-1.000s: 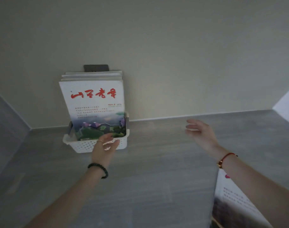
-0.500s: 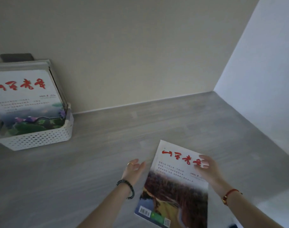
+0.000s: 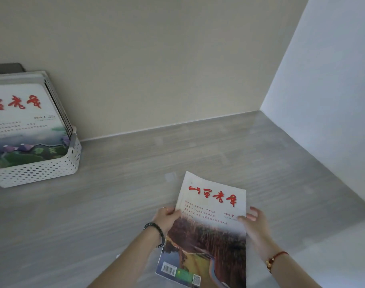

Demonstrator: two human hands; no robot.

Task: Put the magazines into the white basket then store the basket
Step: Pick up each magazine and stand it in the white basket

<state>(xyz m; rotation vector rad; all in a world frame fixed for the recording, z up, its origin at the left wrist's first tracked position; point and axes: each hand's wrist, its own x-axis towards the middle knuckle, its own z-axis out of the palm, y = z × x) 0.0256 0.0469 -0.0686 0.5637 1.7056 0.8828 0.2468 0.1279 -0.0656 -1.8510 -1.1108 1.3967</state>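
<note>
A magazine [image 3: 208,229] with red characters on a white top and a brown landscape photo lies low in the middle of the grey surface. My left hand [image 3: 167,218] grips its left edge and my right hand [image 3: 255,227] holds its right edge. At the far left stands the white perforated basket [image 3: 44,170], partly cut off by the frame. Several magazines [image 3: 25,125] stand upright in it, leaning back toward the wall, the front one with the same red title.
The grey wood-grain surface [image 3: 135,183] runs back to a beige wall [image 3: 156,59] and meets a pale side wall [image 3: 327,100] on the right. A dark object [image 3: 7,67] shows behind the basket's magazines.
My view swung right from the basket to the loose magazine. My left hand came off the basket and closed on the magazine's left edge; my right hand took its right edge.
</note>
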